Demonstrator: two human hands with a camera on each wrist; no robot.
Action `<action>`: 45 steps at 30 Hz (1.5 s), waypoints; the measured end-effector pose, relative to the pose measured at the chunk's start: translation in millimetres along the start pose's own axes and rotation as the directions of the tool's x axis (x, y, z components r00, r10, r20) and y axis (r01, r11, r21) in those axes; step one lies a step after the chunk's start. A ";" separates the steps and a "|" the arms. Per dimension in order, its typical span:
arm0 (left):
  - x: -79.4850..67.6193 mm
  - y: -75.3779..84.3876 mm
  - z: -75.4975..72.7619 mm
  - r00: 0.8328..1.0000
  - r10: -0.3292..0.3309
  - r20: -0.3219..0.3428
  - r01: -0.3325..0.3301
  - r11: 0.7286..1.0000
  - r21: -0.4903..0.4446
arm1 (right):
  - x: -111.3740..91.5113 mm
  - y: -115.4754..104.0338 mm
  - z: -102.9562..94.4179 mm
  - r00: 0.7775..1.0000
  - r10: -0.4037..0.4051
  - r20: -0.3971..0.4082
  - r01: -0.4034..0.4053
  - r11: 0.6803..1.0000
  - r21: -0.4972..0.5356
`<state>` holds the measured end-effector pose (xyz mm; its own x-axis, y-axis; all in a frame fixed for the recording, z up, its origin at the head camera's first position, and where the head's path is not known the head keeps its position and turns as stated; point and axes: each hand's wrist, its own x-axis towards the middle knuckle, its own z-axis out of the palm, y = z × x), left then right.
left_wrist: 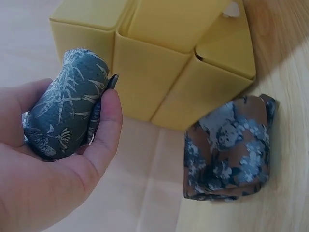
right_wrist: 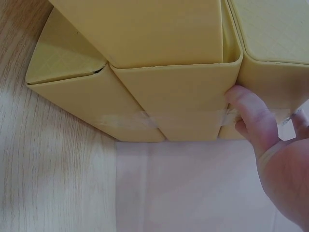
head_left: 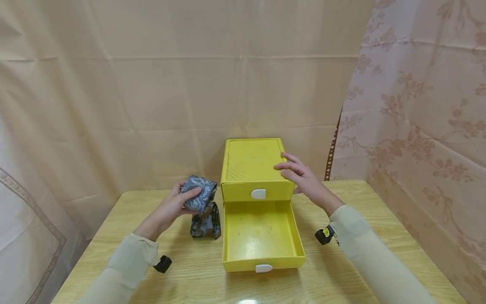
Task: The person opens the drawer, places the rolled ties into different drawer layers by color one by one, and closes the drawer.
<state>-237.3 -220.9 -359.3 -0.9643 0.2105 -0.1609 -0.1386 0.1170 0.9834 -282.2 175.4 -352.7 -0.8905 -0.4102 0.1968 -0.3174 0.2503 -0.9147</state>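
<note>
My left hand [head_left: 171,207] grips a folded dark grey-blue cloth bundle [head_left: 197,193] with a pale leaf print, thumb across its front. In the left wrist view the bundle [left_wrist: 67,104] looks rolled, held between thumb and fingers. Just below it a second folded cloth [head_left: 205,221], dark with blue and brown flowers, rests on the table beside the yellow drawer unit [head_left: 254,160]. My right hand [head_left: 303,179] rests at the unit's top right edge, with some fingers on top and a digit touching the side in the right wrist view. Both hands are apart.
Under the shut top drawer, a yellow drawer [head_left: 262,236] with a white handle is pulled out, and its bare floor shows. The wrist views show three tiers. A light wood table [head_left: 341,253] carries the unit, and a beige curtain [head_left: 171,84] hangs behind.
</note>
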 end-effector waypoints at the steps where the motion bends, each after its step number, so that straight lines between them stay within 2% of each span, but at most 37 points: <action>1: -1.3 1.3 0.3 1.000 0.004 0.004 -0.004 1.000 -0.001 | 0.0 -0.1 0.3 1.000 -0.002 0.002 0.002 1.000 0.003; 11: -8.8 13.9 8.1 0.996 0.071 0.048 -0.071 0.998 -0.001 | -1.1 0.3 -1.3 1.000 -0.003 0.002 0.003 1.000 0.000; 20: -15.5 19.2 12.0 0.995 0.076 0.059 -0.075 0.997 -0.016 | -1.2 0.6 0.2 1.000 -0.006 0.008 0.006 1.000 0.001; 34: -39.5 35.6 15.5 0.991 0.099 0.091 -0.098 0.995 -0.016 | -0.7 1.3 0.3 1.000 -0.005 0.001 0.005 1.000 0.001; 41: -49.5 41.5 32.2 0.983 0.085 0.164 -0.091 0.996 0.027 | -0.7 -0.1 0.2 1.000 0.000 0.001 0.000 1.000 -0.008; 45: -51.7 44.7 43.7 0.983 0.072 0.172 -0.088 0.993 0.084 | -0.2 -0.1 0.5 1.000 -0.004 0.004 0.004 1.000 -0.006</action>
<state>-183.8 -184.2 -310.7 -0.9187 0.3818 -0.1015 -0.0342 0.1793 0.9832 -281.8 175.0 -352.8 -0.8879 -0.4148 0.1988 -0.3227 0.2538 -0.9118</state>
